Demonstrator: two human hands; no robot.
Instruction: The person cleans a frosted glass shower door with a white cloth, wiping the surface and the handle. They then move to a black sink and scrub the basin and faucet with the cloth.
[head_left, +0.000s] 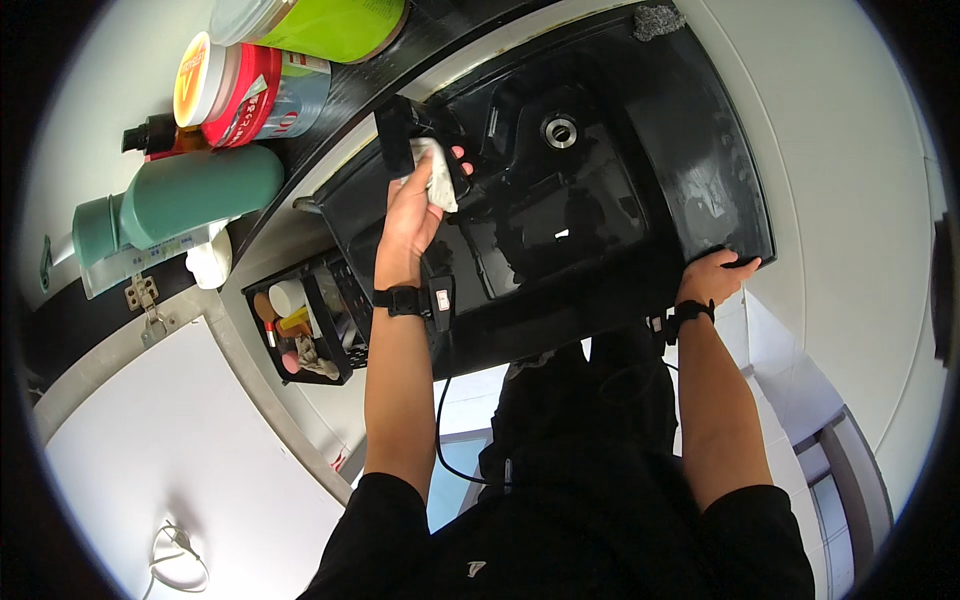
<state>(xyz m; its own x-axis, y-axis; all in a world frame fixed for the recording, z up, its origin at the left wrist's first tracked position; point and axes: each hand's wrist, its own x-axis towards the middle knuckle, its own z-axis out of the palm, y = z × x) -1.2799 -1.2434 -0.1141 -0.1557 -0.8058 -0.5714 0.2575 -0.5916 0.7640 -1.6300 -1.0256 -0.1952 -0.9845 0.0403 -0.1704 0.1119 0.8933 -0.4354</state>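
Observation:
My left hand (412, 214) grips a crumpled whitish cloth (444, 184) at the black faucet (394, 139), on the left of a glossy black washbasin (645, 82). Some fingertips show on the faucet's far side; the cloth covers part of its body. My right hand (711, 279) grips the basin's near right corner, fingers spread over the rim. Within the bowl, a round metal drain (560, 132) sits near the back, and the wet floor reflects light. A grey steel-wool scourer (658, 22) lies on the basin's far right corner.
To the left, a dark shelf (352, 90) carries a green pump bottle (202, 191), a red-labelled jar (251, 97) and a lime-green tub (330, 26). Below it hangs a black basket (337, 330) of small toiletries. An open white cabinet door (187, 420) stands lower left.

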